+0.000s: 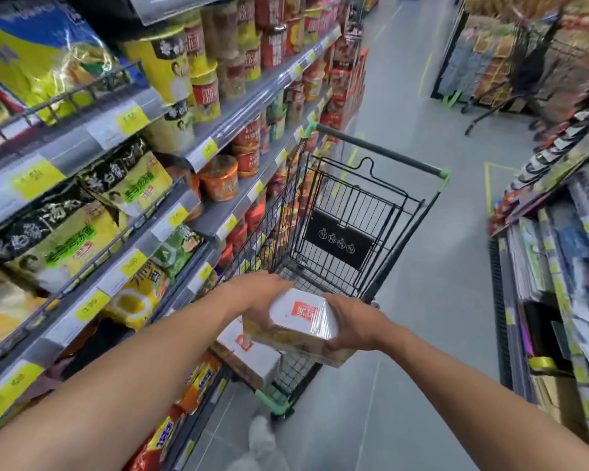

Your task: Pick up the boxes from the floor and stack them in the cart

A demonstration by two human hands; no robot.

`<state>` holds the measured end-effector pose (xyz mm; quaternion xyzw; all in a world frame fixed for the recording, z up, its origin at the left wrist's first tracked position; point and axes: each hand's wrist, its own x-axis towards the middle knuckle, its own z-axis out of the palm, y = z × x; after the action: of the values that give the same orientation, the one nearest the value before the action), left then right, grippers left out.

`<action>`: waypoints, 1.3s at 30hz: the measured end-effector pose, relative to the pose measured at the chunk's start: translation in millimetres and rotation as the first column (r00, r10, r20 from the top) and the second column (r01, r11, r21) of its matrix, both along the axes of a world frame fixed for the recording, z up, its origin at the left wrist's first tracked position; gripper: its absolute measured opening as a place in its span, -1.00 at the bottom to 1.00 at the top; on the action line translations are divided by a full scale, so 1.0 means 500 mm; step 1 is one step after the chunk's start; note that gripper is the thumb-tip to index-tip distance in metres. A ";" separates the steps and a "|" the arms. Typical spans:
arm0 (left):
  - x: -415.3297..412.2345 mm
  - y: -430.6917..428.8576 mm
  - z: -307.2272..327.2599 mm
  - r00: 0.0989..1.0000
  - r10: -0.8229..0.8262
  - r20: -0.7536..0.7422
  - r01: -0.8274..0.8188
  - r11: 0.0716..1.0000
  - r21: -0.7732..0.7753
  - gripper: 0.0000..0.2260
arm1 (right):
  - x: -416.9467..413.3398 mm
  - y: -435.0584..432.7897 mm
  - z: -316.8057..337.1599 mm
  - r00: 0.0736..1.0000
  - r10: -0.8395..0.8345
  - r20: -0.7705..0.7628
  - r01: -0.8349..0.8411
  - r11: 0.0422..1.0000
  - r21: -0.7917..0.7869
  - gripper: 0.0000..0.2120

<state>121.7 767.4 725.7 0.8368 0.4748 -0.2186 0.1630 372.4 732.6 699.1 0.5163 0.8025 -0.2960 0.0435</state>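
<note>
We grip a white-topped rectangular cardboard box [303,321] with a red label and yellow sides. Our left hand [259,300] curls round its far-left end and our right hand [351,321] cups its right end. The box hangs above the near end of the black wire shopping cart [412,198], over a second, similar box [252,358] lying in it.

lower price tag [87,309] on shelf rail: 3.99 | upper price tag [130,116] on shelf rail: seems 1.50, blurred | box [300,317]: red square logo, characters unreadable | noodle packs [65,239]: large Chinese characters, too blurred to read | black plate [337,241] in cart [381,151]: four round symbols, no words
</note>
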 end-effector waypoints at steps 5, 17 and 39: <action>-0.029 0.115 -0.014 0.999 -0.017 0.032 0.017 1.000 0.023 -0.25 | -0.033 0.103 -0.030 0.999 -0.051 -0.011 0.051 0.999 0.009 -0.29; -0.017 0.320 -0.118 0.999 -0.036 0.035 0.034 0.998 0.055 -0.30 | -0.071 0.254 -0.145 0.969 -0.248 -0.017 0.249 0.968 0.043 -0.24; -0.028 0.551 -0.540 0.993 -0.049 -0.112 0.028 0.984 -0.175 -0.31 | -0.123 0.421 -0.558 0.910 -0.409 -0.068 0.392 0.903 -0.177 -0.09</action>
<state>107.5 1042.8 455.8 0.8144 0.4463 -0.3103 0.2032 310.7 943.0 420.0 0.6491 0.6541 -0.3880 -0.0188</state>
